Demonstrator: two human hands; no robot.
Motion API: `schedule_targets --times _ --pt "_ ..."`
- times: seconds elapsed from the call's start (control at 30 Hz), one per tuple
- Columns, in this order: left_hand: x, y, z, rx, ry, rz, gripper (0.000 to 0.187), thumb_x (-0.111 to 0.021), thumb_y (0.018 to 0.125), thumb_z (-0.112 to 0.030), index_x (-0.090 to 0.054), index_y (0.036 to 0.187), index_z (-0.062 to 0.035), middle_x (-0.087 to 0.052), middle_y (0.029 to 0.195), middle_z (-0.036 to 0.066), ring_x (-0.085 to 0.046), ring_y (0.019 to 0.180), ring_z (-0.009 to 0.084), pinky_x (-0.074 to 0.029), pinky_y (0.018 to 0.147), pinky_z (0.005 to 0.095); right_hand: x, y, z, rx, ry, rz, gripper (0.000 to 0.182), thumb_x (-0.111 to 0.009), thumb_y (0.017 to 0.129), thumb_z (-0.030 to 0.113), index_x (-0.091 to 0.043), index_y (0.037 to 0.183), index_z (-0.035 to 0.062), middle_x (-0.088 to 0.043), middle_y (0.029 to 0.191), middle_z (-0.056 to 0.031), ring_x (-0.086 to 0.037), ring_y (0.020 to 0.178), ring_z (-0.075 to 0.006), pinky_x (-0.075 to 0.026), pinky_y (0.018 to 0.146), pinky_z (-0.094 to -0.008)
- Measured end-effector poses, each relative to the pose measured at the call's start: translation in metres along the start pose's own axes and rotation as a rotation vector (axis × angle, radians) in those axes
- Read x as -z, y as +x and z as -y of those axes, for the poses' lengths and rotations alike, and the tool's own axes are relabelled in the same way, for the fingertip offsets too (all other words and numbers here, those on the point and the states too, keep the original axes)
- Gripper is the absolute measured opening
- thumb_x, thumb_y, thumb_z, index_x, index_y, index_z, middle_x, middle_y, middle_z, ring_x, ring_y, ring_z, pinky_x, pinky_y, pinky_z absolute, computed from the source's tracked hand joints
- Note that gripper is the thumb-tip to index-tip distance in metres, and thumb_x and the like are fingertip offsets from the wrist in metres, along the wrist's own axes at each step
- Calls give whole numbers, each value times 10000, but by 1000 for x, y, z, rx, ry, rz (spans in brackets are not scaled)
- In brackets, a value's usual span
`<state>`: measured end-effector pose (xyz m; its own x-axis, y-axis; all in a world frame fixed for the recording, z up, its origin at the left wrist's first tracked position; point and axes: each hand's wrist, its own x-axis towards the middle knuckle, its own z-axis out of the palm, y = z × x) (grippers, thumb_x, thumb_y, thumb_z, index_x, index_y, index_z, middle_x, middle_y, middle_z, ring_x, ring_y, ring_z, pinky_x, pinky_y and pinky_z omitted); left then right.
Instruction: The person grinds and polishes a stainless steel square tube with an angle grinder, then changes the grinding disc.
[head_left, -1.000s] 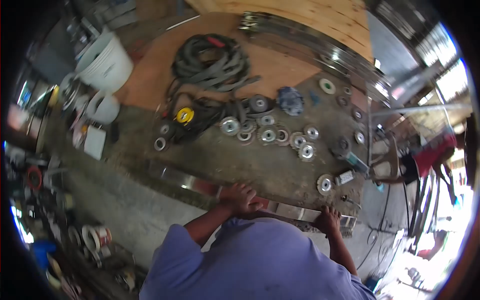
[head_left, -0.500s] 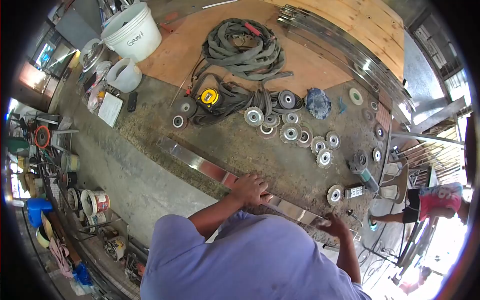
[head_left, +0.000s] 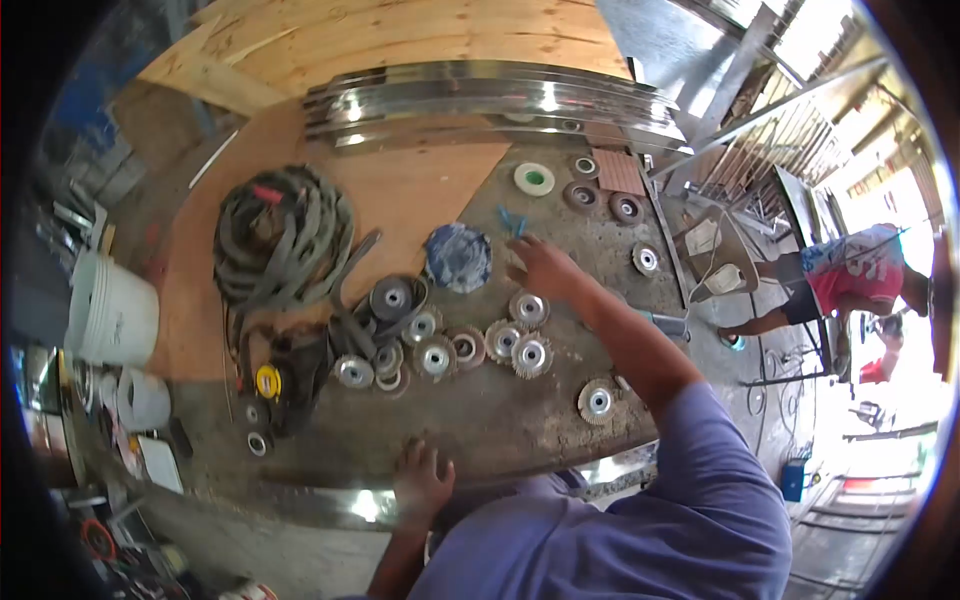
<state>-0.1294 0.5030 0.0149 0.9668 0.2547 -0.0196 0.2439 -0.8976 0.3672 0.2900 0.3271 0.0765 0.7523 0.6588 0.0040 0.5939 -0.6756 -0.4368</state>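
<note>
My left hand (head_left: 422, 482) is at the near edge of the table, fingers apart, beside a shiny flat metal bar (head_left: 340, 503) lying along that edge. Part of the bar is hidden by my hand and body. My right hand (head_left: 548, 270) reaches out over the table with its fingers extended and nothing visible in them. Closest to it are a crumpled blue round bundle (head_left: 458, 257) and a scrap of blue string (head_left: 512, 219). Below my right forearm lie several worn grinding discs (head_left: 434, 356) with metal hubs. An angle grinder (head_left: 665, 324) is partly covered by that forearm.
A coiled grey hose (head_left: 290, 235) and a yellow tape measure (head_left: 268, 381) lie to the left. White buckets (head_left: 115, 310) stand at the far left. Long shiny metal lengths (head_left: 480, 95) are stacked at the back. Another person (head_left: 850, 270) is at the right, beyond a chair (head_left: 715, 250).
My right hand has left the metal bar and moved forward over the table. My left hand has lifted off the bar with fingers spread. The view has turned to the right.
</note>
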Motion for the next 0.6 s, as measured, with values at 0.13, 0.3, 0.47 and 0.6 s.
schedule_targets --times 0.13,0.3,0.47,0.6 --pt "-11 -4 -1 -12 44 -124 311 -725 798 -309 -703 974 -54 -642 1222 177 -620 1107 390 -524 897 510 -13 120 -59 -387 -113 -25 465 -600 898 298 -548 1319 107 -546 1412 -166 -545 1281 -406 -474 997 -541" --pt "-7 4 -1 -20 34 -140 278 -738 757 -263 -704 950 -65 -665 1151 156 -637 1068 369 -520 903 499 -35 156 -102 -609 -132 -99 471 -559 901 244 -538 1364 161 -463 1520 -64 -451 1378 -413 -416 1029 -560" --pt "-2 10 -12 62 0 -123 255 -728 762 -247 -701 933 -60 -676 1090 153 -649 1014 377 -513 907 491 -50 138 -102 -424 -87 -141 438 -616 891 287 -615 1286 96 -671 1248 -142 -671 1088 -388 -535 886 -500" --pt "-9 22 -7 116 -172 -117 297 -696 870 -248 -705 1084 -43 -695 1108 172 -671 1009 364 -544 887 441 23 37 19 -279 829 -164 307 -512 1024 257 -608 1182 12 -683 998 -196 -733 828 -335 -592 708 -424"
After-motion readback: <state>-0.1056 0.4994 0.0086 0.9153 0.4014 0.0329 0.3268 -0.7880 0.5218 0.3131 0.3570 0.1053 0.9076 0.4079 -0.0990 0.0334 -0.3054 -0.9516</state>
